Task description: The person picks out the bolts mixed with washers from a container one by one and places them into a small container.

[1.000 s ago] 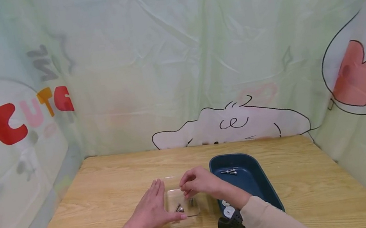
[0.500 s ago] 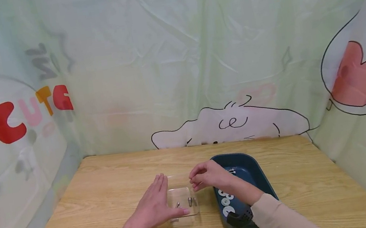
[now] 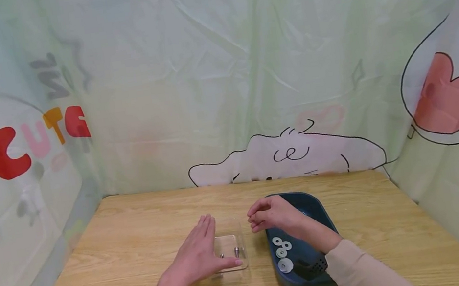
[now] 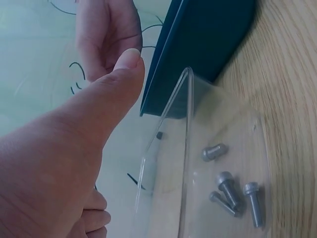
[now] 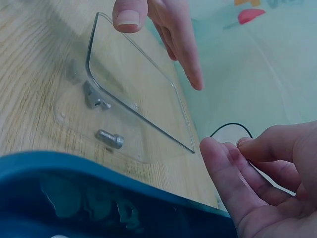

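On the wood-grain table [image 3: 147,219], a transparent box [image 4: 187,134] is standing just left of a dark blue tray [image 3: 295,285], with the left hand [image 3: 196,261] and the right hand [image 3: 275,212] working above.

Left hand: the fingers are extending nearly straight, side by side, and the thumb is spreading well away from them. They are grasping nothing. The thumb is reaching across the near side of the box; whether skin and rim are touching cannot be told.

Right hand: the fingers are bending loosely, and the thumb tip is sitting close to the fingertips. The grip is appearing released, with only bare fingertips showing at the pinch. The fingertips are hovering between the box and the tray, while the forearm is passing above the tray.

Box: thin, clear walls and rounded corners are forming the body, and the glossy rim is catching light. Metal screws [image 4: 252,203] are lying loose on its floor at differing angles; the left wrist view is showing four. Their cylindrical heads are bearing fine ridges.

Tray: smooth, opaque walls are forming an elongated shape with rounded corners. Along its left side, flat round washers [image 3: 285,265] are lying clustered, showing central holes.

Background: a wrinkled pale green sheet [image 3: 139,102] is hanging behind the table.
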Motion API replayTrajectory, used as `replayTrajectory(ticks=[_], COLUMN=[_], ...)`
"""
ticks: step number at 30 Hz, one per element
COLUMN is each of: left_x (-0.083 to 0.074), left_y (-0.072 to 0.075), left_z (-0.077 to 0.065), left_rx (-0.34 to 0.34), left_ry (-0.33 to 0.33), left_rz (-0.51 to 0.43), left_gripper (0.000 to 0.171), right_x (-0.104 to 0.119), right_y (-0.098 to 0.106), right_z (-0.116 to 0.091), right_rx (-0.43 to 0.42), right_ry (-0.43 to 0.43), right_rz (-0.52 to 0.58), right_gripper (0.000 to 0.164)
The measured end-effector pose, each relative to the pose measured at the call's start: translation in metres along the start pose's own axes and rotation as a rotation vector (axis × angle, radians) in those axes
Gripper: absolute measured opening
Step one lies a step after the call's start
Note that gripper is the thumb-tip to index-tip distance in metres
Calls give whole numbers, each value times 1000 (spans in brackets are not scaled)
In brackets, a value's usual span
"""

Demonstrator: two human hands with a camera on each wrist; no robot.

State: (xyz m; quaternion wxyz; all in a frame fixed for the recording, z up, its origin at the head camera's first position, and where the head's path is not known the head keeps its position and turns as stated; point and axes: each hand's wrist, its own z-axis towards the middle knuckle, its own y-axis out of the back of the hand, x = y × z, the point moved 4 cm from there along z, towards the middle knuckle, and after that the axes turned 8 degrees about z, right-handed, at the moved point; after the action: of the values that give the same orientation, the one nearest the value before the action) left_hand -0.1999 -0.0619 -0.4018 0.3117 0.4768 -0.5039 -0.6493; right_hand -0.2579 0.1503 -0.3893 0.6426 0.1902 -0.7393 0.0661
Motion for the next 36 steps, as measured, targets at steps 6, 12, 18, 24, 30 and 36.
replayTrajectory(ticks=[6,12,18,24,30,36], left_x=[-5,-10,-16,-26,-34,-40], left_y=[0,-2,-5,-7,-8,-9], left_z=[6,9,13,17,19,21], left_rx=[4,-8,14,26,29,44], left_ry=[-1,-36,-47,-57,-76,-89], left_rz=[-6,-8,-9,-3,20,21], left_gripper=[122,121,120,121,121,121], right_x=[0,-1,-5,-12,-19,-25], right_y=[14,31,44,55,66,78], right_z=[-3,-8,-13,-15,-13,-10], right_rx=[-27,-58,-80,-141,-190,-254], right_ry=[-3,-1,0,-38,-51,-44], right_rz=[-1,-9,-33,-55,-79,-117], right_gripper=[18,20,25,26,28,28])
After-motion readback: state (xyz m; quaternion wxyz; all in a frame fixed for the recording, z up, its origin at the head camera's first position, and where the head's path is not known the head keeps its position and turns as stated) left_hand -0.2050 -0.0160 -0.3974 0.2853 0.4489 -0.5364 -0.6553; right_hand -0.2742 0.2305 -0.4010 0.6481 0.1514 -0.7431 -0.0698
